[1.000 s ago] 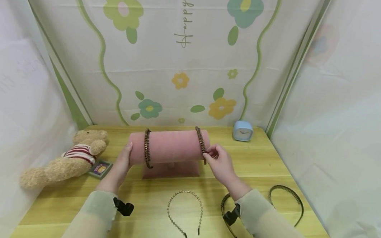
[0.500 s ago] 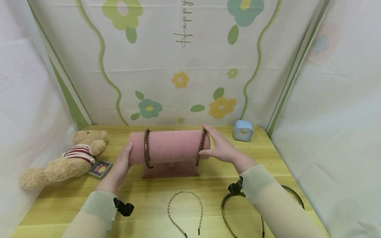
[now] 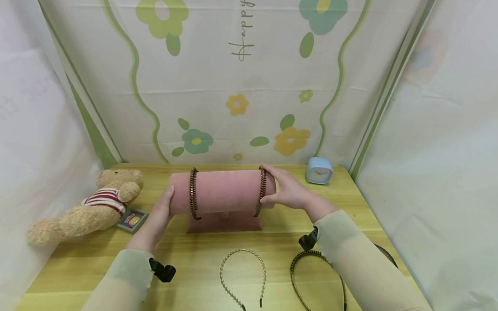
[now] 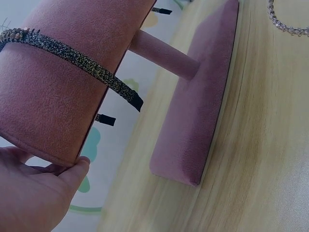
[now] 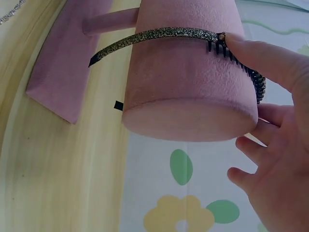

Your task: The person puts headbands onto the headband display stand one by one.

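Note:
A pink velvet headband stand (image 3: pixel 228 192), a horizontal cylinder on a post and flat base (image 4: pixel 193 121), stands on the wooden table. My left hand (image 3: pixel 154 221) holds its left end, thumb and fingers at the rim. Close to that end, a dark studded headband (image 3: pixel 193 195) sits over the cylinder. Near the right end, my right hand (image 3: pixel 289 190) grips a second bronze-dark headband (image 5: pixel 164 33) that straddles the cylinder. The thumb presses its near side in the right wrist view, while a fingertip reaches its top in the head view. Both headbands' tips hang below the cylinder.
On the table in front lie a thin beaded headband (image 3: pixel 244 250) and a dark headband (image 3: pixel 311 252); another headband (image 3: pixel 387 254) is mostly behind the right sleeve. A teddy bear (image 3: pixel 107 197) and small framed picture (image 3: pixel 132 220) are left, a blue clock (image 3: pixel 319 171) back right.
My right hand has shifted from the headband's lower front to span its top and front. The headband, slanted before, now stands straighter around the cylinder. The left hand has stayed put.

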The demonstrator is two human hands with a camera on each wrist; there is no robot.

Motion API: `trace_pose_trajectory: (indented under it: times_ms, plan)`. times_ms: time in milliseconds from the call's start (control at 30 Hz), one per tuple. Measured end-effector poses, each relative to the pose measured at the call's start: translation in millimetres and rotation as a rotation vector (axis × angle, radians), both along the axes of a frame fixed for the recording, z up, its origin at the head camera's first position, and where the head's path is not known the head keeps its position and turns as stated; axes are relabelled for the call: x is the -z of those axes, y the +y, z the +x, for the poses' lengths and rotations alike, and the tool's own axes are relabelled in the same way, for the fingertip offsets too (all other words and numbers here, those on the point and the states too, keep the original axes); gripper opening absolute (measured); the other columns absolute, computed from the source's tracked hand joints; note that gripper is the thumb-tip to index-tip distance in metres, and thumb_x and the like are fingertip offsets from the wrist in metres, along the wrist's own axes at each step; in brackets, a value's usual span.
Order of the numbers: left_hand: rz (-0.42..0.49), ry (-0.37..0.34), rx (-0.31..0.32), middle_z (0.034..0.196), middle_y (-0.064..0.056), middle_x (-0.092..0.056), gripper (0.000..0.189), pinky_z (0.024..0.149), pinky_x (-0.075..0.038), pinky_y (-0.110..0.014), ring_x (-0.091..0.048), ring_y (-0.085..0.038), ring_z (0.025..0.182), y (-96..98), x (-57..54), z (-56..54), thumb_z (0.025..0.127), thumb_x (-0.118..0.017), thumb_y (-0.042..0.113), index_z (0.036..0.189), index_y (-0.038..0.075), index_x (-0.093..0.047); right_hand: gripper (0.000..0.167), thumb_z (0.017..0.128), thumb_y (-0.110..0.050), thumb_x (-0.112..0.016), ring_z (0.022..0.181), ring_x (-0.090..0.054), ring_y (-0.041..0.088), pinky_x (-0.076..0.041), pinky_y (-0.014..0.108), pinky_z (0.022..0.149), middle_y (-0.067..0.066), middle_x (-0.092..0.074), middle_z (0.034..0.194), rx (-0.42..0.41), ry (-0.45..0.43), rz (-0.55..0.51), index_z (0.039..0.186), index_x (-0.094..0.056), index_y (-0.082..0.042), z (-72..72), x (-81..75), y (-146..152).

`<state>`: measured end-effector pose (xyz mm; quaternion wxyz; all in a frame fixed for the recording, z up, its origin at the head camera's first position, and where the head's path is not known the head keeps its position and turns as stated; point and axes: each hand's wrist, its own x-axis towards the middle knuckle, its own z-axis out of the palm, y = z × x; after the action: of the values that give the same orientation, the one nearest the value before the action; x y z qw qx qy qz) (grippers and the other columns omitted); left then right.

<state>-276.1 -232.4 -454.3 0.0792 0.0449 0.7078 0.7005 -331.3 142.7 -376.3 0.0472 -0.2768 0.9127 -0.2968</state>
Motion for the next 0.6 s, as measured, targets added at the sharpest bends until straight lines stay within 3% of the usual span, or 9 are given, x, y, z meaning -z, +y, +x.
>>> trace_pose_trajectory:
  times_ms: [367, 600]
  plan:
    - [0.0, 0.0, -0.006, 0.163, -0.006, -0.009, 0.08, 0.119, -0.014, -0.046, -0.012, -0.024, 0.148, -1.2, 0.8, -0.6, 0.101, -0.023, 0.065, 0.16, 0.014, -0.005, 0.1, 0.079, -0.037, -0.085, 0.147, -0.017, 0.027, -0.02, 0.044, 0.117, 0.007, -0.026, 0.16, -0.055, 0.032, 0.126, 0.157, -0.027, -0.014, -3.4, -12.3, -25.3]
    - [-0.046, -0.039, -0.014, 0.164, -0.005, -0.007, 0.085, 0.119, -0.011, -0.047, -0.01, -0.024, 0.148, -0.4, -2.4, -1.2, 0.098, -0.022, 0.071, 0.16, 0.017, -0.004, 0.1, 0.077, -0.039, -0.084, 0.147, -0.018, 0.03, -0.021, 0.045, 0.117, 0.009, -0.03, 0.158, -0.078, 0.068, 0.161, 0.156, -0.029, -0.013, -4.7, -15.0, -43.9]
